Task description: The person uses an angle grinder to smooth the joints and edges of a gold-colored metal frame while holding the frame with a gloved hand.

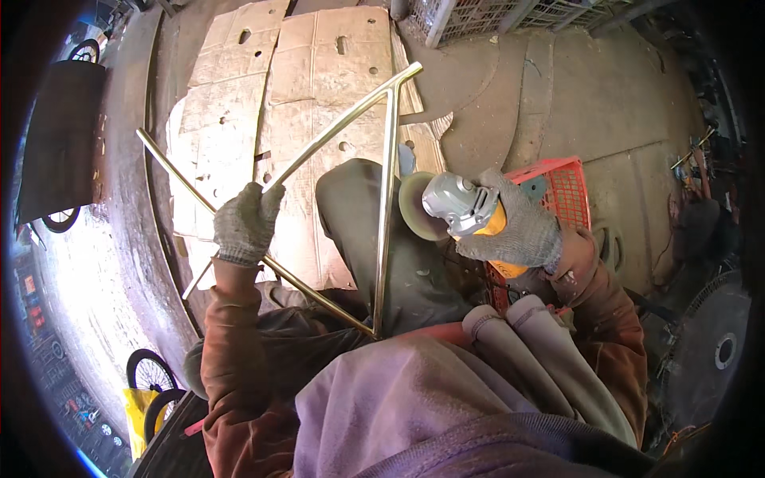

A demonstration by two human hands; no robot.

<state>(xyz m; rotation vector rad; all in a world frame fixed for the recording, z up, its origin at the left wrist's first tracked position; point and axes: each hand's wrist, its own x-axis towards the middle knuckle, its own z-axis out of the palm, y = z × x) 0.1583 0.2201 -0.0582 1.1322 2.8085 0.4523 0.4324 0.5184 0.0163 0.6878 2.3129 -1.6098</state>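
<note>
One triangular brass-coloured tube frame (382, 199), polished, shiny, three bars.

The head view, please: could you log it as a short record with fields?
left hand: gloved left hand closed around a tube of the brass-coloured triangular frame
right hand: gloved right hand holding the angle grinder
grinder disc: disc right beside the frame's upright tube; contact cannot be told
underneath: cardboard sheets on the ground
nearby: red plastic crate behind the right hand
</note>
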